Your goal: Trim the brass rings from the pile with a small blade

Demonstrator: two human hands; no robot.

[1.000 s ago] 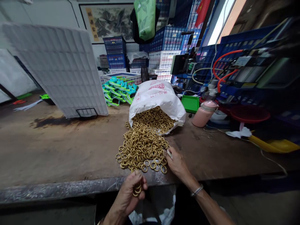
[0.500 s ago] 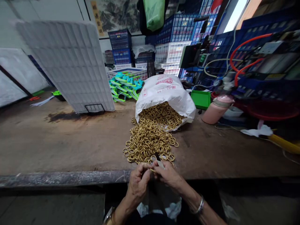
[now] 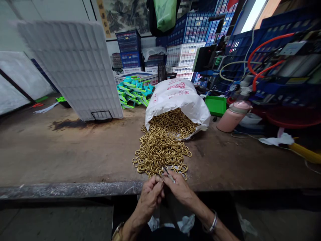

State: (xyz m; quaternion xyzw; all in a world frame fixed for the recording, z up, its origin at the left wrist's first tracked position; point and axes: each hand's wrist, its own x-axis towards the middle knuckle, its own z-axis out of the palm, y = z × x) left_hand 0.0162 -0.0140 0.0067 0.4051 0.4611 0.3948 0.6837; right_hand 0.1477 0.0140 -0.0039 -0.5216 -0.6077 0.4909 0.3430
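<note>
My left hand (image 3: 150,195) is closed in a pinch over the table's front edge, fingertips against my right hand. Half a second ago a gold ring showed between its fingers; now the fingers hide it. My right hand (image 3: 181,189) grips a thin, flat knife-like tool (image 3: 169,174) whose narrow end sticks out past the fingers. Just beyond both hands lies a heap of gold rings (image 3: 160,150). The heap spills from a white woven sack (image 3: 175,95) lying on its side, its mouth facing me.
A white ribbed panel (image 3: 72,70) stands on the table (image 3: 62,154) at left. Behind are green and blue plastic parts (image 3: 134,92) and stacked crates (image 3: 185,55). To the right stand a green tray (image 3: 215,105), a pink bottle (image 3: 233,117) and a machine with orange hoses (image 3: 258,60).
My right hand has turned the tool slightly, and its end shows at a different angle. The gold ring's edge between the fingertips has gone out of sight. Both hands stay in about the same place.
</note>
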